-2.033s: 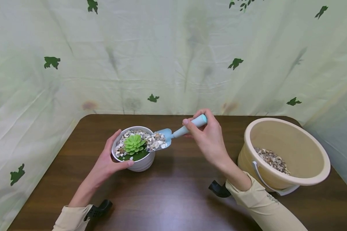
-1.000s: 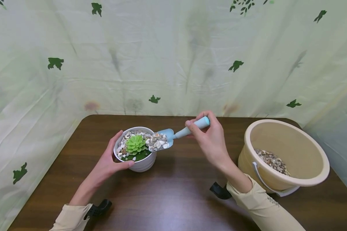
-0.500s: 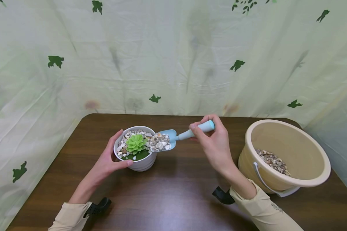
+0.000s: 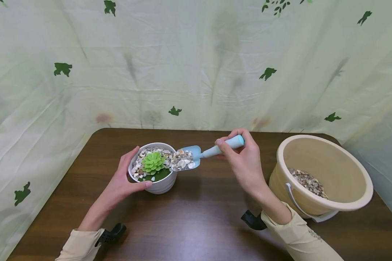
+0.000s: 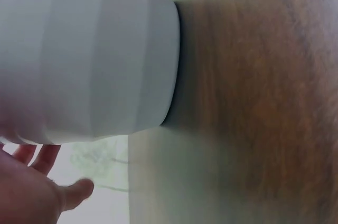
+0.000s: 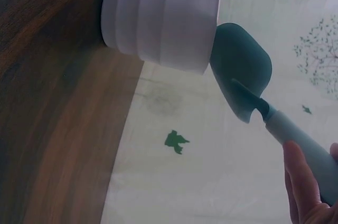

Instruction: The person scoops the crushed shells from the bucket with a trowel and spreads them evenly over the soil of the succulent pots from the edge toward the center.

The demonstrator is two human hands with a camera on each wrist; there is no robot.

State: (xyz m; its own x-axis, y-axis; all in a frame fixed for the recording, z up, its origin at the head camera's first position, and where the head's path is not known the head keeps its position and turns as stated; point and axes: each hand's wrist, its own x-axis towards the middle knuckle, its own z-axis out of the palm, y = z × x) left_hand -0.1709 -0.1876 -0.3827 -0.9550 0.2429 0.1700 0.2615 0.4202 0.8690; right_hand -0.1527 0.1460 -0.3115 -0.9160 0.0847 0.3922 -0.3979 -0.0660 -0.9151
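A white ribbed flower pot [image 4: 161, 187] stands on the table, holding a green succulent [image 4: 153, 162] among small pebbles [image 4: 139, 167], with a dark green patch bare at the front. My left hand [image 4: 122, 181] grips the pot from the left, thumb on the near rim and fingers round the far left side. In my right hand [image 4: 245, 163] is the handle of a light blue trowel [image 4: 196, 156], pinched between thumb and fingers. Gravel [image 4: 183, 160] heaps on its blade, whose tip lies over the pot's right rim. The right wrist view shows the blade's underside [image 6: 240, 65] against the rim.
A cream bucket [image 4: 277, 177] with a pale handle [image 4: 323, 216] stands at the right, beside my right forearm. More gravel [image 4: 308, 182] lies in its bottom. A pale curtain with green leaf shapes [image 4: 196, 65] hangs behind the brown wooden table [image 4: 189, 224].
My right hand has drawn the trowel slightly to the right, so its blade overlaps the pot less. The gravel stays on the blade. My left hand keeps its grip on the pot.
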